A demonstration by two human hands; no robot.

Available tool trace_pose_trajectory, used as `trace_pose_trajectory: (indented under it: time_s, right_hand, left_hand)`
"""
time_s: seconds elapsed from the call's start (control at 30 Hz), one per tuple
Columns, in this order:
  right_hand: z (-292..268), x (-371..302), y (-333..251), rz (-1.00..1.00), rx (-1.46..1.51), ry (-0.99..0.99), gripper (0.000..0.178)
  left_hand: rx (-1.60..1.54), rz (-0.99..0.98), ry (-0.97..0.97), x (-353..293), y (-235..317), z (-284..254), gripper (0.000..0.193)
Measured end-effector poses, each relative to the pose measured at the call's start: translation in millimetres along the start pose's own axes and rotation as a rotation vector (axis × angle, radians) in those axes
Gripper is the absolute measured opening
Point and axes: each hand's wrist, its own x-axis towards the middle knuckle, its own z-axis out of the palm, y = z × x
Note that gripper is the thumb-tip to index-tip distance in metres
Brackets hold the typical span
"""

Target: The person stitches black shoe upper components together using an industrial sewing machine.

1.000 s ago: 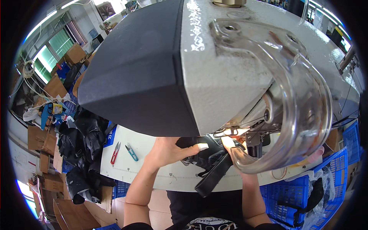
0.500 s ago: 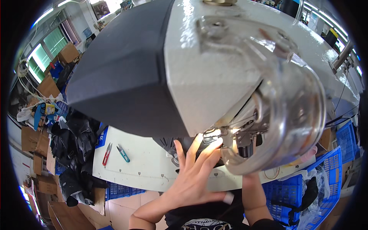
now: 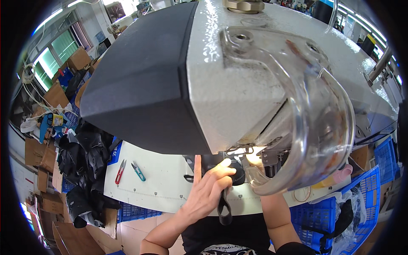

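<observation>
Left hand point(image 3: 211, 187), bare: fingers bent over a black piece point(image 3: 239, 174), one finger stretched straight; whether they grip or only press, cannot tell. Right hand point(image 3: 255, 158), bare: mostly hidden by a clear guard point(image 3: 301, 127); hold cannot be told. Risk, as judged: fingertips so near the lit working area of the sewing machine point(image 3: 238, 93) could be caught if pushed further in; the loose strap loop point(image 3: 226, 219) could snag and pull the piece askew. Black piece: soft-looking, partly covered by the fingers, on the pale desk point(image 3: 155, 172) beneath the sewing machine; strap loop extends over the near edge. Desk, left side: red snips point(image 3: 120, 173), teal snips point(image 3: 138, 171).
</observation>
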Motion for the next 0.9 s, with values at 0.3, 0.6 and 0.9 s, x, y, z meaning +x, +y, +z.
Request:
trace_pose_trajectory:
  time_s: [0.3,0.6,0.9]
  right_hand:
    - [0.1,-11.9,6.4,-0.043,-0.039,0.04,0.019]
    - [14.4,-6.0,-0.2,-0.098,-0.08,0.082,0.023]
    - [39.3,59.9,-1.0,-0.143,-0.078,0.102,0.026]
  left_hand:
    - [-0.164,0.017,0.103,6.7,-8.7,-11.0,0.04]
    - [-0.284,0.074,0.172,9.0,-37.3,-14.8,0.045]
    - [-0.308,0.04,0.147,14.6,-30.4,-18.1,0.043]
